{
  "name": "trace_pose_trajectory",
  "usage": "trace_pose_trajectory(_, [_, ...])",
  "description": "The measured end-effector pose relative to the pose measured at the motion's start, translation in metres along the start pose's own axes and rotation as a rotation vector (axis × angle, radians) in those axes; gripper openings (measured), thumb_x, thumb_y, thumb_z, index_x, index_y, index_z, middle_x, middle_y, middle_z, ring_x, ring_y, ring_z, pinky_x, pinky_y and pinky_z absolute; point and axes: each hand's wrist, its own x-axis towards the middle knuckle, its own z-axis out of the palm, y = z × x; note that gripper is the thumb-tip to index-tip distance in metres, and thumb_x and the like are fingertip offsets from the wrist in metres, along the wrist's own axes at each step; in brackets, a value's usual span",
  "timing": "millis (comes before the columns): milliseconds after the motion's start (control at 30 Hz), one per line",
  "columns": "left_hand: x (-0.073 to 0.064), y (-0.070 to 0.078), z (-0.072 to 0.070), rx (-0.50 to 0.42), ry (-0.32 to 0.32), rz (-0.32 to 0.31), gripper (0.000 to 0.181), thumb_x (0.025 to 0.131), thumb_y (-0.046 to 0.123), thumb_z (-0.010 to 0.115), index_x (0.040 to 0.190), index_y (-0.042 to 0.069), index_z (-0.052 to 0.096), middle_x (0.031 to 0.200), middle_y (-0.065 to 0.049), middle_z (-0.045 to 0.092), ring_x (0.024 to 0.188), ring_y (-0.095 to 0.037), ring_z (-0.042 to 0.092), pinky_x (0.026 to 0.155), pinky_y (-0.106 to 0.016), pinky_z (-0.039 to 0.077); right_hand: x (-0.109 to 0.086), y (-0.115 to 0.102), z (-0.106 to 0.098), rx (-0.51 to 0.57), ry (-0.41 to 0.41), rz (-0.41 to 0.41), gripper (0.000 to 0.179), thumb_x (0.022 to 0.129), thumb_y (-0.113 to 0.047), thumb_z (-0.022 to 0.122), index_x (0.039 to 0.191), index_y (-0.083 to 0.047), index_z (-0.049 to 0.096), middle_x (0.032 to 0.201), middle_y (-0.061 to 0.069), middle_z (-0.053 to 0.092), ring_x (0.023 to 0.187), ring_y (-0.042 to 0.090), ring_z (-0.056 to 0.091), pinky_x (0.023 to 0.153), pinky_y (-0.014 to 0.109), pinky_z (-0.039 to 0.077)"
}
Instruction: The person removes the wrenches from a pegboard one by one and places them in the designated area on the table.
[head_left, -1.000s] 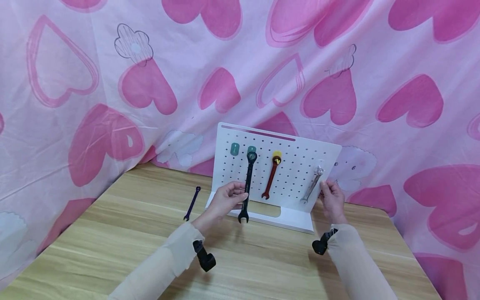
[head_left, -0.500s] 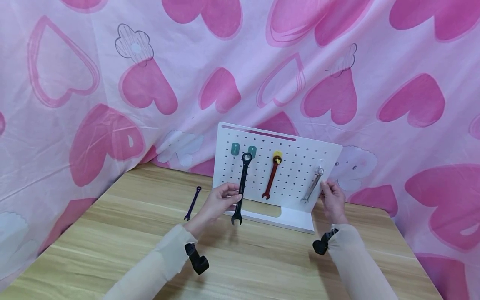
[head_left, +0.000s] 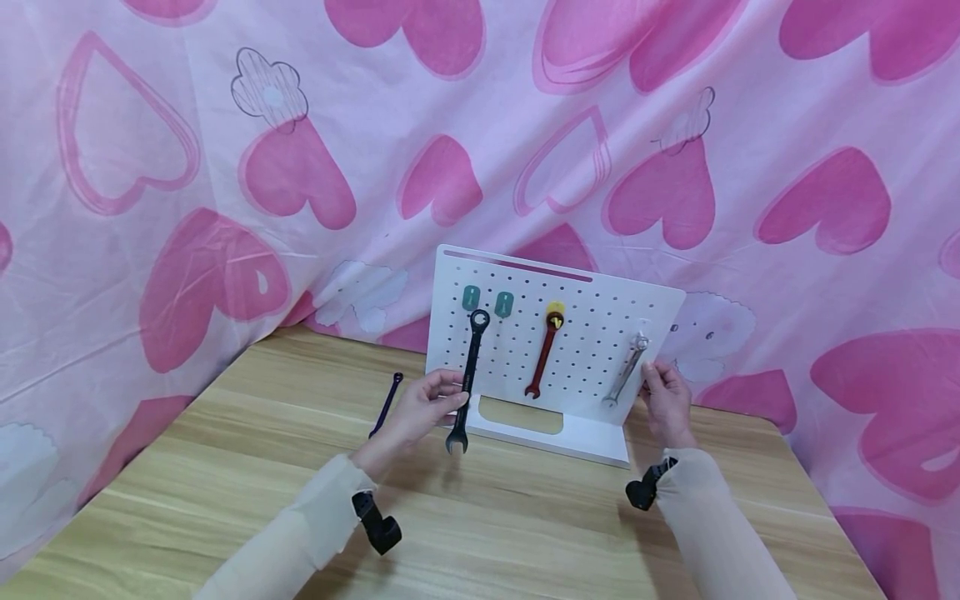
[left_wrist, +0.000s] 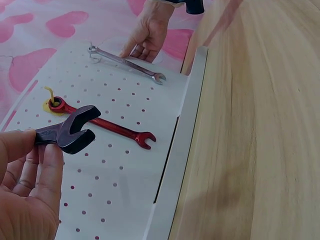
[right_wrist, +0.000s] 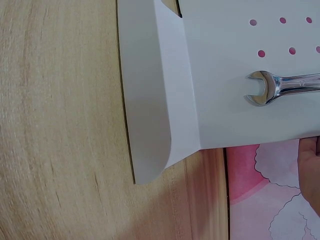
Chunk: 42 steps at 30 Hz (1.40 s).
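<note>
In the head view my left hand (head_left: 423,408) pinches a black combination wrench (head_left: 470,367) near mid-handle, ring end up and open end down, in front of the pegboard's left part. The wrench's open jaw end (left_wrist: 75,131) shows close up in the left wrist view. My right hand (head_left: 666,404) holds the right edge of the white pegboard (head_left: 592,358). Beside it a silver wrench (head_left: 626,372) hangs on a clear hook. A red wrench (head_left: 543,358) hangs from a yellow hook (head_left: 555,308). Two green hooks (head_left: 471,297) at upper left bear no wrench.
A purple wrench (head_left: 387,404) lies on the wooden table (head_left: 225,467) left of the pegboard, partly behind my left hand. A pink heart-patterned cloth (head_left: 480,108) hangs behind the table. The board's white base (right_wrist: 145,100) rests on the tabletop.
My left hand has moved left and slightly down with the black wrench, away from the second green hook, which now shows fully. The right hand stays at the board's edge.
</note>
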Motion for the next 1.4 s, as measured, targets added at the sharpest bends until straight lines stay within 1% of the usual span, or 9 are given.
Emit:
trace_pose_trajectory(133, [0.0, -0.002, -0.006, 0.012, 0.01, -0.001, 0.031, 0.093, 0.003, 0.062, 0.123, -0.001, 0.059, 0.108, -0.015, 0.068, 0.083, -0.007, 0.064, 0.081, -0.034, 0.061, 0.0, 0.0, 0.0, 0.001, 0.01, 0.003, 0.015, 0.096, -0.025, 0.061, 0.081, -0.023, 0.06, 0.082, -0.016, 0.063, 0.078, 0.002, 0.055, 0.069, 0.012, 0.05])
trace_pose_trajectory(200, [-0.001, -0.004, -0.009, 0.01, 0.014, -0.004, 0.031, 0.093, 0.003, 0.062, 0.123, -0.002, 0.058, 0.107, -0.014, 0.068, 0.083, -0.006, 0.064, 0.082, -0.034, 0.061, 0.0, 0.0, 0.0, 0.003, 0.013, 0.006, 0.015, 0.096, -0.025, 0.061, 0.081, -0.023, 0.06, 0.082, -0.016, 0.062, 0.077, 0.002, 0.054, 0.069, 0.012, 0.05])
trace_pose_trajectory(433, [-0.004, -0.01, -0.02, 0.004, 0.036, -0.022, 0.032, 0.093, 0.004, 0.063, 0.124, -0.003, 0.057, 0.102, -0.007, 0.068, 0.082, -0.006, 0.063, 0.077, -0.028, 0.061, 0.0, 0.0, 0.0, 0.003, 0.011, 0.009, 0.014, 0.096, -0.024, 0.06, 0.082, -0.023, 0.06, 0.082, -0.016, 0.063, 0.077, 0.001, 0.055, 0.069, 0.011, 0.05])
trace_pose_trajectory(533, [-0.005, -0.012, -0.026, 0.004, 0.048, -0.037, 0.033, 0.092, 0.004, 0.063, 0.124, -0.003, 0.057, 0.102, -0.006, 0.067, 0.082, -0.006, 0.063, 0.077, -0.027, 0.061, -0.001, 0.0, -0.001, 0.001, 0.008, 0.014, 0.014, 0.096, -0.024, 0.06, 0.082, -0.023, 0.061, 0.082, -0.017, 0.063, 0.077, 0.001, 0.055, 0.069, 0.012, 0.05])
trace_pose_trajectory(667, [-0.006, -0.015, -0.034, 0.015, 0.06, -0.049, 0.034, 0.093, 0.004, 0.062, 0.126, -0.003, 0.056, 0.101, -0.004, 0.066, 0.083, -0.006, 0.062, 0.077, -0.026, 0.06, -0.003, -0.004, 0.0, -0.008, -0.003, 0.017, 0.014, 0.097, -0.023, 0.06, 0.082, -0.022, 0.06, 0.082, -0.016, 0.063, 0.078, 0.003, 0.054, 0.069, 0.013, 0.049])
trace_pose_trajectory(967, [-0.007, -0.022, -0.053, 0.033, 0.077, -0.062, 0.036, 0.094, 0.006, 0.063, 0.128, -0.003, 0.056, 0.097, 0.003, 0.066, 0.083, -0.004, 0.06, 0.074, -0.021, 0.058, -0.012, -0.014, 0.003, -0.016, -0.02, 0.041, 0.015, 0.098, -0.02, 0.057, 0.083, -0.019, 0.059, 0.081, -0.013, 0.06, 0.079, 0.005, 0.051, 0.069, 0.015, 0.048])
trace_pose_trajectory(1133, [-0.007, -0.024, -0.063, 0.056, 0.094, -0.077, 0.037, 0.094, 0.008, 0.063, 0.129, -0.002, 0.055, 0.095, 0.003, 0.064, 0.083, -0.004, 0.059, 0.073, -0.02, 0.057, -0.007, -0.01, 0.001, -0.027, -0.019, 0.041, 0.013, 0.098, -0.024, 0.057, 0.085, -0.022, 0.06, 0.084, -0.014, 0.059, 0.082, 0.006, 0.05, 0.071, 0.015, 0.048])
trace_pose_trajectory(1267, [-0.008, -0.027, -0.071, 0.077, 0.095, -0.075, 0.039, 0.094, 0.006, 0.061, 0.131, -0.005, 0.053, 0.098, 0.004, 0.066, 0.082, -0.002, 0.059, 0.073, -0.02, 0.056, -0.002, -0.003, 0.0, -0.028, -0.009, 0.033, 0.013, 0.097, -0.026, 0.059, 0.085, -0.023, 0.06, 0.084, -0.015, 0.06, 0.083, 0.005, 0.05, 0.07, 0.014, 0.047])
trace_pose_trajectory(1400, [-0.01, -0.028, -0.08, 0.108, 0.101, -0.081, 0.037, 0.096, 0.008, 0.059, 0.13, -0.006, 0.053, 0.098, 0.004, 0.066, 0.082, -0.001, 0.058, 0.072, -0.019, 0.056, 0.002, 0.0, -0.001, -0.028, -0.007, 0.031, 0.012, 0.097, -0.027, 0.059, 0.085, -0.025, 0.061, 0.087, -0.015, 0.061, 0.083, 0.004, 0.052, 0.07, 0.013, 0.048])
